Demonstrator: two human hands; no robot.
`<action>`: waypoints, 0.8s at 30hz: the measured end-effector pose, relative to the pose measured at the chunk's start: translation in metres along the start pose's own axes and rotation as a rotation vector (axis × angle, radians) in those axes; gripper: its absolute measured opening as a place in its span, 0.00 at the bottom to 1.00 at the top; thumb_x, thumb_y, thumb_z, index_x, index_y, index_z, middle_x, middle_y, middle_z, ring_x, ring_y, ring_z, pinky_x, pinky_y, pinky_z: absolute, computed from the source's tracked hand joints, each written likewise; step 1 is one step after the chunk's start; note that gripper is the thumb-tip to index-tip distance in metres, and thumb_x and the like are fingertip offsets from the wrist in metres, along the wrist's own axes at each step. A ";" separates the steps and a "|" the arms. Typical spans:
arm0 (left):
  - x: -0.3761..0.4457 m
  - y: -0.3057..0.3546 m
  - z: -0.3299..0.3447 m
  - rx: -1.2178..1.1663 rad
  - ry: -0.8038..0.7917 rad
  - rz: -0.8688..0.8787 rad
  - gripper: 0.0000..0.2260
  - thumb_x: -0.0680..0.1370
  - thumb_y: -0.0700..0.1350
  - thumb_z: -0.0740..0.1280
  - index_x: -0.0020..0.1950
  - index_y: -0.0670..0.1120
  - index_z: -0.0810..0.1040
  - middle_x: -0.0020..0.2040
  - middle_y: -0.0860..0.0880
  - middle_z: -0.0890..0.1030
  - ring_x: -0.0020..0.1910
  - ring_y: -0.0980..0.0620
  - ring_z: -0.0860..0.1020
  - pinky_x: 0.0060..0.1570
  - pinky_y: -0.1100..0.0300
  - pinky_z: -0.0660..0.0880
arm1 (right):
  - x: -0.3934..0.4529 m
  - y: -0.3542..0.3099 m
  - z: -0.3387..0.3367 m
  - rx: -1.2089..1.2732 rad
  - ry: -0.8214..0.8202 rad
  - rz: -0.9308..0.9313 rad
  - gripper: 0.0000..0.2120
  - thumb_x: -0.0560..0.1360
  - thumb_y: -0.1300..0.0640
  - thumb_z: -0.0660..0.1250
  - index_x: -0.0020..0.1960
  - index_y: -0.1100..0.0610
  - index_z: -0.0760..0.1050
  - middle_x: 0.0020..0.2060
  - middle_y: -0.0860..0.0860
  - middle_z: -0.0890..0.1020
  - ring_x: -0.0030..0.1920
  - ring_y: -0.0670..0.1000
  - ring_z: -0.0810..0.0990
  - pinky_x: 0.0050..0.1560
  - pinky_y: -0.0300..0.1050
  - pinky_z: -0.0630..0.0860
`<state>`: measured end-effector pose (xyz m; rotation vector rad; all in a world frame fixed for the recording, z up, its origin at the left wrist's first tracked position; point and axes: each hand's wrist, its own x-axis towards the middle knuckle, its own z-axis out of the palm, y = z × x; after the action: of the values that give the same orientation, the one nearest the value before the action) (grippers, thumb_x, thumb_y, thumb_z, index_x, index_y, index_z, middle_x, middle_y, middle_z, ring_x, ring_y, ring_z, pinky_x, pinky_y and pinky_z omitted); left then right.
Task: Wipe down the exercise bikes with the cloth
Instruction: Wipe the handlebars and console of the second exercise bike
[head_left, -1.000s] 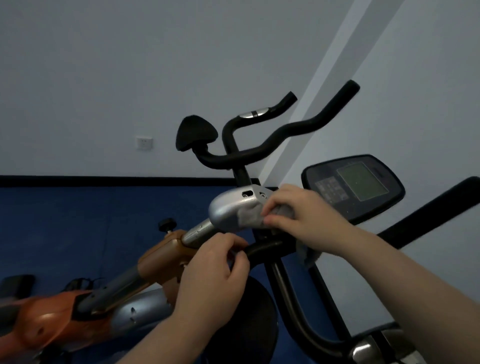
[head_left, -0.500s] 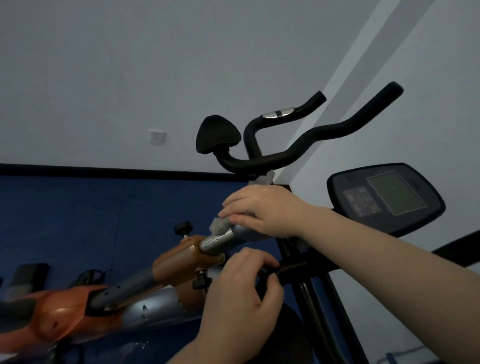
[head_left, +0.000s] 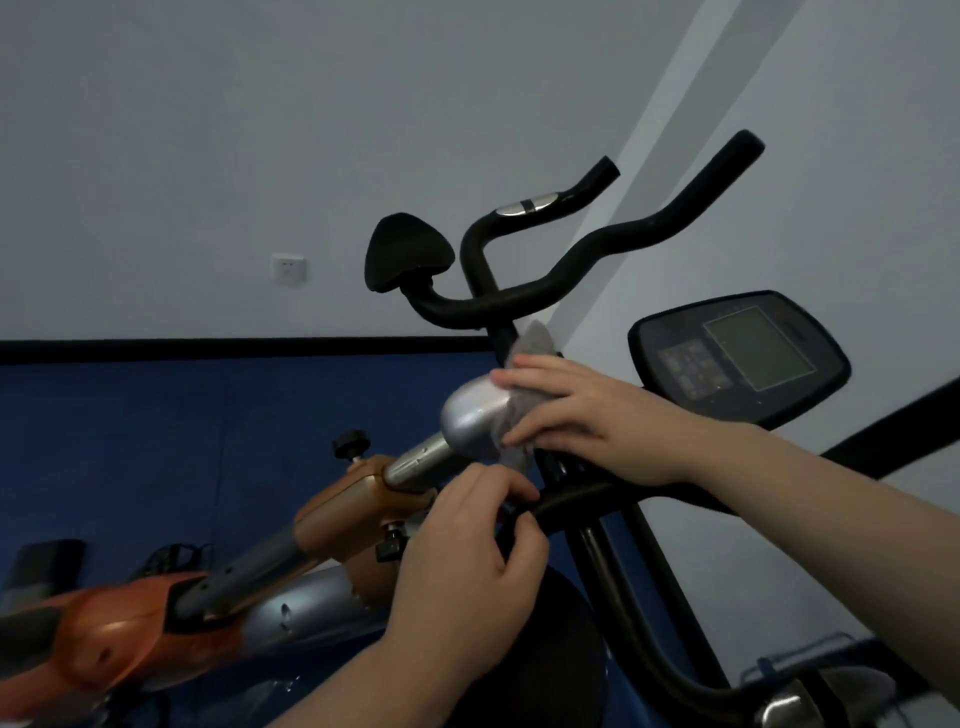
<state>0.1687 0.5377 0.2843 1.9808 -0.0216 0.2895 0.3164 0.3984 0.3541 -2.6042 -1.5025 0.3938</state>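
Nearest the camera, the left hand (head_left: 467, 561) has its fingers (head_left: 511, 488) curled round a black handlebar (head_left: 566, 501) low on the orange bike (head_left: 343, 512), apparently steadying it. Just above and beyond, the right hand (head_left: 587, 415) lies over the grey cloth (head_left: 524, 400), fingers fairly straight and pressing it flat against the silver cap (head_left: 470, 421) at the top of the bike's post. The cloth wraps the right side of that cap, one corner sticking up above the hand and another hanging below it. The left half of the cap is bare and shiny.

The step in hand looks like wiping the post head of this bike. The next move probably calls for sliding the cloth across the uncovered side of the cap and down the chrome tube (head_left: 415, 462), keeping pressure on while the other hand holds the frame firm.

Further back stand a black saddle (head_left: 408, 252), curved black handlebars (head_left: 597, 254) and a console (head_left: 737, 358) of another bike, seemingly not yet being wiped. A wall socket (head_left: 288, 268) sits on the far wall.
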 end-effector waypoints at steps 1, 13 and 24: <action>0.000 0.000 0.000 -0.008 0.004 -0.006 0.09 0.71 0.57 0.55 0.46 0.60 0.72 0.46 0.61 0.75 0.49 0.61 0.73 0.37 0.68 0.69 | -0.003 0.003 -0.002 0.052 0.000 0.040 0.11 0.79 0.54 0.63 0.59 0.46 0.77 0.74 0.40 0.61 0.75 0.40 0.50 0.75 0.45 0.55; 0.024 -0.002 -0.012 -0.167 -0.058 0.017 0.07 0.70 0.54 0.63 0.46 0.61 0.76 0.46 0.62 0.78 0.45 0.62 0.77 0.41 0.65 0.74 | 0.031 -0.018 0.017 0.364 0.162 0.822 0.25 0.83 0.48 0.48 0.77 0.57 0.51 0.76 0.59 0.55 0.75 0.59 0.55 0.74 0.54 0.53; 0.160 -0.013 -0.014 -0.056 -0.033 0.238 0.09 0.77 0.38 0.61 0.49 0.51 0.76 0.45 0.57 0.76 0.46 0.59 0.76 0.47 0.57 0.76 | 0.051 -0.019 0.018 0.238 0.198 1.071 0.16 0.82 0.58 0.46 0.64 0.62 0.66 0.63 0.66 0.68 0.63 0.65 0.66 0.64 0.55 0.63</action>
<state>0.3232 0.5745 0.3125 1.9287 -0.2853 0.4055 0.3199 0.4514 0.3326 -2.8729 0.1044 0.3302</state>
